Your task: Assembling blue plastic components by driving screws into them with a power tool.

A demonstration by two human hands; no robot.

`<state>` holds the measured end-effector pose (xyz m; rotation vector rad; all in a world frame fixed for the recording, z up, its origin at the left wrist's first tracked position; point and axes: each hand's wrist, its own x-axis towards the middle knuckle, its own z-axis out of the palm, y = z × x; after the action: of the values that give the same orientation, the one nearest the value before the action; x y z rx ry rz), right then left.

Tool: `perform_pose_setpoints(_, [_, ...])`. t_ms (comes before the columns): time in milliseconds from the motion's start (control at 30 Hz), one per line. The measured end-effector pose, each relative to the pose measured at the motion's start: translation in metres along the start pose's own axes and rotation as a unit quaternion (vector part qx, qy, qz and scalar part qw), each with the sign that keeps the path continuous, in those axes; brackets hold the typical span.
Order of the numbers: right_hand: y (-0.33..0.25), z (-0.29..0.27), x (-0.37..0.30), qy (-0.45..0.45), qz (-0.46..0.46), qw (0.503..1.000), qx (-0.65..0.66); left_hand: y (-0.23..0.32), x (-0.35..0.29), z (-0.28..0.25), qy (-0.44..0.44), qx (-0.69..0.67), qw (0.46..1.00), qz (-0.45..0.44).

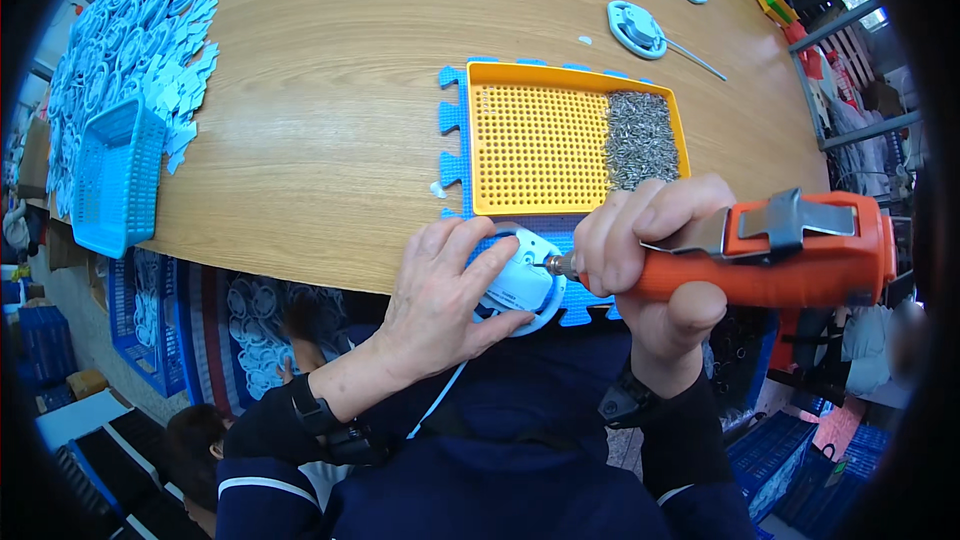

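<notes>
My left hand grips a light-blue plastic housing at the front edge of the table, its fingers on the top and the thumb along the near rim. A thin pale cord hangs from the housing toward my lap. In my right hand is an orange electric screwdriver, lying sideways with its bit pointing left. The bit tip meets the housing near its right side; whether a screw sits under it is too small to tell. Just beyond both hands stands a yellow perforated tray, with many small metal screws heaped at its right end.
The tray rests on a blue foam mat. A large pile of light-blue parts and a blue basket occupy the table's left. Another housing with a cord lies at the far right. Another person is at lower left.
</notes>
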<state>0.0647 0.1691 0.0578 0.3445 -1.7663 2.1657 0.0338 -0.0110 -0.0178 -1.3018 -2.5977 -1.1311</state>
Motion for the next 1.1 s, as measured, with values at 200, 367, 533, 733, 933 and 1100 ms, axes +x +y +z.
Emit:
perform_pose_setpoints(200, [0.007,0.007,0.000,0.012,0.025,1.000,-0.013,-0.001,-0.001,-0.003,-0.007,0.001,1.000,-0.005])
perform_pose_setpoints(367, [0.005,0.013,0.003,0.018,0.030,0.999,-0.025,0.004,-0.002,0.000,0.010,0.006,1.000,0.010])
perform_pose_setpoints(533, [0.004,0.011,0.004,0.013,0.037,0.999,-0.024,0.004,0.000,0.005,0.019,-0.044,0.999,0.011])
perform_pose_setpoints(733, [0.006,0.006,0.002,0.029,0.038,0.998,-0.033,0.001,0.005,0.018,0.065,-0.092,0.994,-0.014])
perform_pose_setpoints(933, [0.010,0.003,0.001,0.011,0.018,0.999,-0.029,0.007,0.010,0.025,0.107,-0.068,0.991,-0.032])
perform_pose_setpoints(1100, [0.006,-0.002,0.002,0.024,-0.009,1.000,0.002,0.011,0.011,0.024,0.114,-0.077,0.989,-0.061])
